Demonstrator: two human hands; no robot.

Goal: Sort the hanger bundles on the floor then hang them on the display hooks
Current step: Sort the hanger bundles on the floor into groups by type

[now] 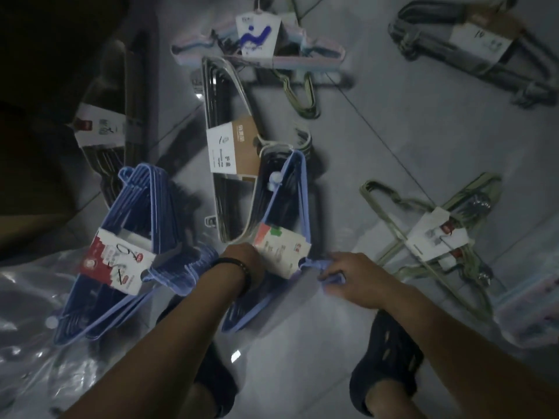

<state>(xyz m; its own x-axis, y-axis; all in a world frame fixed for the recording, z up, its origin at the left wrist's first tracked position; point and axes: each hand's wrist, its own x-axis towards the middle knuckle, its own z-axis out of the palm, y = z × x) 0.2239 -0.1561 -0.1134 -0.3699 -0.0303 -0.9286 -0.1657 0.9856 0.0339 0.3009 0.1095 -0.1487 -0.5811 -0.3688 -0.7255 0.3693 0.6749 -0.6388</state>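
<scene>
The blue hanger bundle (303,195) lies on the tiled floor (393,131) just in front of the person's dark shoes (387,358), with its hooks turned toward the person. The right hand (354,276) is clenched around these hooks, which I judge to be the natural handle for lifting the whole pack. The left hand (240,260), with a black band on the wrist, is at the shoulder of the same bundle beside its paper card. Its fingers are hidden, so I cannot tell if it grips or only steadies.

Just to the left, a second blue bundle (157,207) lies partly on clear plastic wrapping (30,282); probably equal colours are being put together. Behind, a white bundle with a brown card (233,149) is overlapped by the first one. An olive-green bundle (432,234) lies apart to the right, and a dark bundle (102,128) to the left. Farthest are a pastel bundle (257,34) and a grey bundle (472,40). No display hook is visible, so the sorting seems unfinished.
</scene>
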